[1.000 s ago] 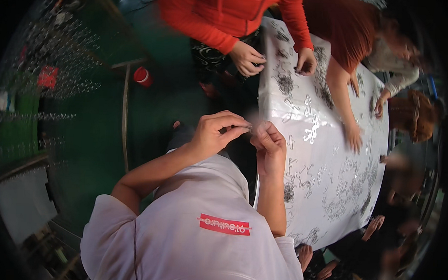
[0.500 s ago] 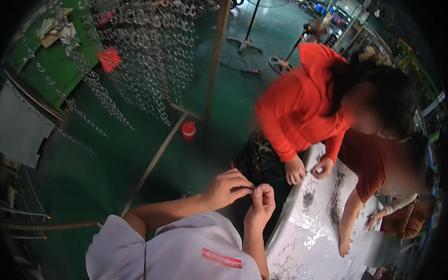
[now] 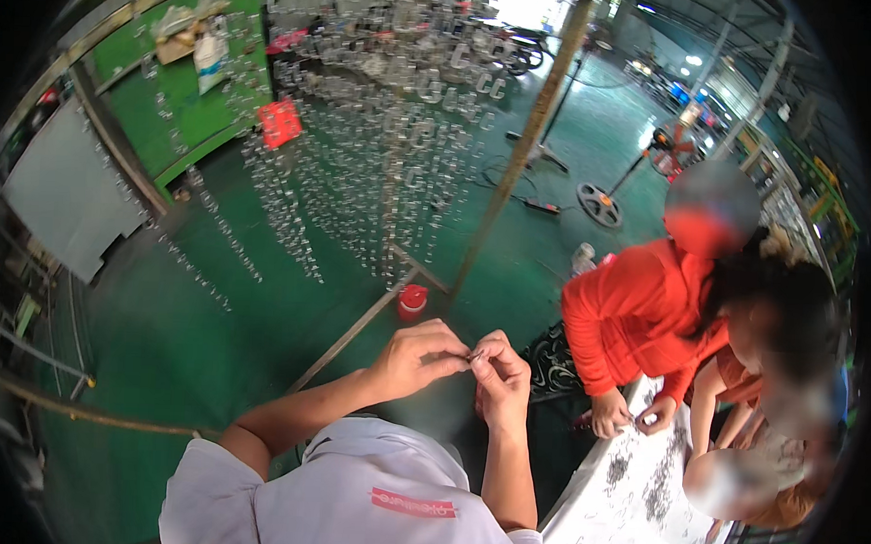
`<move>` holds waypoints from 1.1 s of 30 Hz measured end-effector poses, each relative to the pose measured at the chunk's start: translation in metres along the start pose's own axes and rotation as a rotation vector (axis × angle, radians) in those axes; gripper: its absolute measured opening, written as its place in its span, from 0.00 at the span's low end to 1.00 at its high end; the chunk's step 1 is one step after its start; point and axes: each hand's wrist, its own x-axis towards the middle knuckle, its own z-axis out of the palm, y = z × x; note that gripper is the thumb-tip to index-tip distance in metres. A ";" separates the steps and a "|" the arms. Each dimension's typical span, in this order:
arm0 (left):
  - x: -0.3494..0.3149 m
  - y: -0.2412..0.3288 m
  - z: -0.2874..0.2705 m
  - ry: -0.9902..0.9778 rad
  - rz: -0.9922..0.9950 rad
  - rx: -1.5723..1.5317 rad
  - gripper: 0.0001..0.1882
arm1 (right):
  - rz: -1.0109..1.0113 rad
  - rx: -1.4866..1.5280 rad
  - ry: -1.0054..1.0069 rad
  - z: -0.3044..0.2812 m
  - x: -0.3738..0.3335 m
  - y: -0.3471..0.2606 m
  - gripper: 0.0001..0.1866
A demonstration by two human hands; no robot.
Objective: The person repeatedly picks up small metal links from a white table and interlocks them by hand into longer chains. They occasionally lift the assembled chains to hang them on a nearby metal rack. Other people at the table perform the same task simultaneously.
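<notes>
In front of my chest, my left hand (image 3: 415,360) and my right hand (image 3: 502,378) meet fingertip to fingertip. Both are closed in a pinch on a small dark metal piece (image 3: 472,358), mostly covered by the fingers, so its exact shape cannot be made out. Beyond them hang many strands of shiny metal hooks (image 3: 303,224), linked in long rows. To my right stands a white-covered table (image 3: 590,503) with small dark metal pieces (image 3: 660,486) scattered over it; neither of my hands touches it.
A person in a red top (image 3: 626,312) works with both hands at the table's far end, others close beside. A wooden post (image 3: 516,160) and floor beam (image 3: 349,338) frame the hanging strands. A red bucket (image 3: 412,302), a fan (image 3: 601,205) and a green panel (image 3: 124,117) stand farther off.
The view has swung up and to the left, so the table now shows less, at the lower right. My hands stay pinched together, the right hand's fingers slightly more curled over the piece.
</notes>
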 end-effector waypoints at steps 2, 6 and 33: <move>0.003 0.005 -0.019 0.048 -0.017 0.055 0.10 | 0.002 0.016 -0.054 0.013 0.019 0.005 0.04; 0.011 0.043 -0.055 0.227 0.020 0.166 0.15 | -0.016 0.039 -0.160 0.039 0.061 0.008 0.03; -0.030 0.248 -0.063 -0.136 0.601 -0.443 0.09 | -0.201 0.331 -0.387 0.233 0.306 -0.101 0.09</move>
